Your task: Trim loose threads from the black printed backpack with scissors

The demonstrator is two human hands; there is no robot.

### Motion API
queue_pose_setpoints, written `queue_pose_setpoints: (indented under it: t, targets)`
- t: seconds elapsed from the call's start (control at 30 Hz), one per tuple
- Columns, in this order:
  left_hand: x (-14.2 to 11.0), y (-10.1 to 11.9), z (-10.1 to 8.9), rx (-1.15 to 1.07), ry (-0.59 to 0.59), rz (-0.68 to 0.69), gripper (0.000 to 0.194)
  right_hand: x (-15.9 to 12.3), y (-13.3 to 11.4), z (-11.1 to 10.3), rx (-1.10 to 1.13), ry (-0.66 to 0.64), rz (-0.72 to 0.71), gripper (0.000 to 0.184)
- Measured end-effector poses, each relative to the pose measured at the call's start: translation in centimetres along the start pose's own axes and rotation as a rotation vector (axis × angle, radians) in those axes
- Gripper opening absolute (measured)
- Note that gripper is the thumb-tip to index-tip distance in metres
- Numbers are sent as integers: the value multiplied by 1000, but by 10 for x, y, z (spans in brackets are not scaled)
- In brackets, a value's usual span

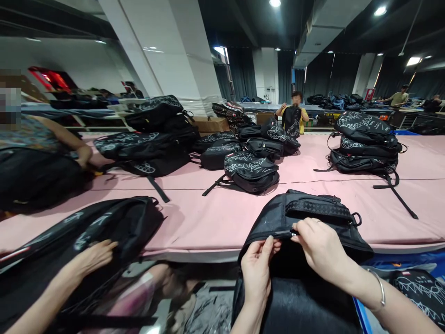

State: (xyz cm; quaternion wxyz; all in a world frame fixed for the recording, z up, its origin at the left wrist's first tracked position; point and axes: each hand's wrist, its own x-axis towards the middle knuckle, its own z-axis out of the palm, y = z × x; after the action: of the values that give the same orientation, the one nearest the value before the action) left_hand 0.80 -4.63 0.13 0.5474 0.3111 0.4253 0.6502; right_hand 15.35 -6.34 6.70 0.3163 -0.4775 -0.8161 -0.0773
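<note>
A black backpack (306,218) hangs over the near edge of the pink table (208,218), its lower part dropping towards me. My left hand (257,269) pinches the bag's fabric at the zip line, fingers closed. My right hand (320,248), with a bracelet on the wrist, is closed in a pinch on the small zip pull (294,233) just right of my left fingertips. The two hands are almost touching.
A co-worker's hand (95,255) rests on another black backpack (86,236) at my left. Piles of black backpacks with white prints (250,169) (365,144) lie across the table. Another person (38,139) works at the far left, one more (295,116) beyond the table.
</note>
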Motion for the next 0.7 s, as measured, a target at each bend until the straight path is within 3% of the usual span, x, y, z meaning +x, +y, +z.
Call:
queue_pose_setpoints:
  t: [0.13,0.33,0.7]
  targets:
    - [-1,-1,-1,26,-16,27,27,12,-2,-5,-163,-88,-89,12]
    - [-2,2,0,37,-25,14,28,16,-4,-10,-212,-183,-106,11]
    - [-3,0,-1,17,-46,4,27,16,-3,-9,-170,-178,-68,9]
